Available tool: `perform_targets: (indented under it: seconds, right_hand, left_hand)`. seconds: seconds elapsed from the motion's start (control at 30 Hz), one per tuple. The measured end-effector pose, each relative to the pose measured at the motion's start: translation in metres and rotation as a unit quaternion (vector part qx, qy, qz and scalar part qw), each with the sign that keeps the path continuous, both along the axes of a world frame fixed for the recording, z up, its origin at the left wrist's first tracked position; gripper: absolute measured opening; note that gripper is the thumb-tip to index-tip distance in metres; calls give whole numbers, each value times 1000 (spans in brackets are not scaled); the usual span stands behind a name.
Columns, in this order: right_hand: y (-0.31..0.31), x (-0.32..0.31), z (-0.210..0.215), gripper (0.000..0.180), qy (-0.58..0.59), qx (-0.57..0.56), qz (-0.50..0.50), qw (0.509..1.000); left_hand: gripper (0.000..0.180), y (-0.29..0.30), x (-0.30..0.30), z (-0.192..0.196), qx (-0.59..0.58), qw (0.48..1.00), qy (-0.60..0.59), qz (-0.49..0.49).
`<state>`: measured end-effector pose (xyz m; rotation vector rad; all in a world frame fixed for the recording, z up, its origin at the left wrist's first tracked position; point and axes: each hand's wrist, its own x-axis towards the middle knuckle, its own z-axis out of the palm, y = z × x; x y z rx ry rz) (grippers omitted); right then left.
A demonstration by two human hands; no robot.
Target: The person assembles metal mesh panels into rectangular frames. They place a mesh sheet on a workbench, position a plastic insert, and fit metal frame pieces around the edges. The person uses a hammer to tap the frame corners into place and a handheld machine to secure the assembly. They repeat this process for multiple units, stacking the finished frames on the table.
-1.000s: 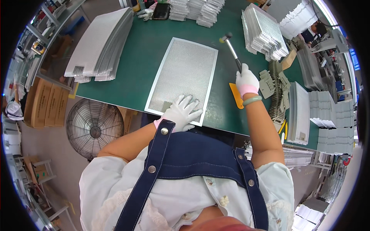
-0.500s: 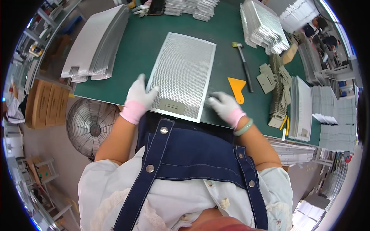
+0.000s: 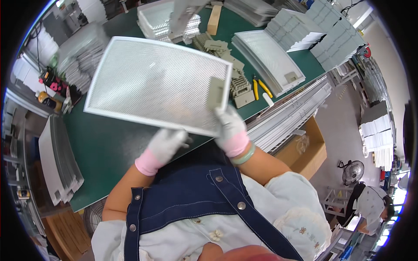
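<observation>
**Panel lifted, held at its near edge**

The mesh panel hangs above the green counter, long axis running 10 to 4 o'clock. The right hand has its grip closed on the near right corner. The left hand sits just under the near edge, fingers loosely curled; contact unclear.

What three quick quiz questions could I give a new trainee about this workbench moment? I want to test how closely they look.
1. True or false: the mesh filter panel lies flat on the green table.
2. Which hand grips the panel's near edge by the small grey latch plate?
A. left hand
B. right hand
C. neither
3. Fill in: the yellow-handled pliers lie on the table to the person's ____ of the panel.

Key: 1 false, both gloved hands hold it up and tilted; 2 B, the right hand, while the left hand is under the edge; 3 right.
</observation>
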<state>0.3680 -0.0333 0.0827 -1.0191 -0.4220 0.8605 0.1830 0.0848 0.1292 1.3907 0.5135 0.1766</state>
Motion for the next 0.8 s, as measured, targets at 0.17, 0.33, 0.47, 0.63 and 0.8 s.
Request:
perform_targets:
  seconds: [0.17,0.33,0.47,0.63,0.8]
  right_hand:
    - [-49,162,22,32,-68,-15,-234,970]
    - [-59,326,-17,35,-188,-150,-424,873]
    - [-62,386,-79,36,-260,-155,-461,834]
    - [-42,321,-19,50,-273,-114,-492,819]
    - [-26,241,54,55,-426,-116,-476,760]
  left_hand:
    - [64,-8,6,-11,223,958,51,-175]
    - [56,-9,12,-16,178,973,56,-135]
    - [55,-2,11,-7,206,967,64,-134]
    - [58,22,10,35,418,903,47,-90]
    - [69,73,55,143,653,745,-105,85]
